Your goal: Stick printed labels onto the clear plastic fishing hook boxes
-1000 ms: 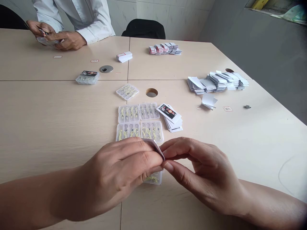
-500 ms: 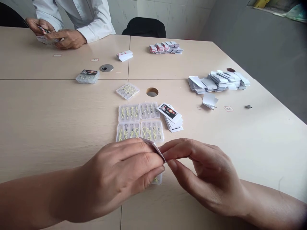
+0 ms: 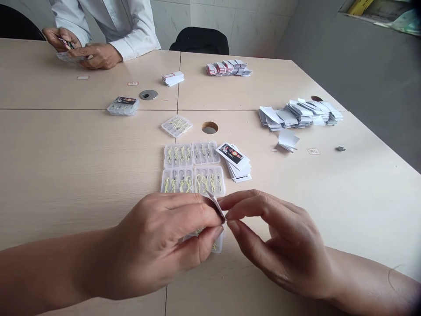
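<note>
My left hand (image 3: 171,245) is closed around a small white folded card (image 3: 215,203), whose edge stands up between my two hands. The thumb and fingertips of my right hand (image 3: 286,245) pinch that card's near right edge. Under and beyond my left hand are clear plastic boxes (image 3: 178,156) holding fish hooks tied with yellow-green line. One more such box (image 3: 217,244) is mostly covered by my left hand. Beside the boxes lies a stack of cards (image 3: 240,172), the top one printed black with a red and white design.
Folded white cards (image 3: 301,115) are piled at the right, and more lie in a row (image 3: 227,68) farther back. A single hook box (image 3: 176,126) sits by a table hole (image 3: 209,127). Across the table, a person in white sleeves (image 3: 140,33) handles a clear box.
The folded card stands more edge-on, and my left thumb has shifted slightly lower, showing more of the box beneath. Both hands stay on the card. The view has shifted slightly.
</note>
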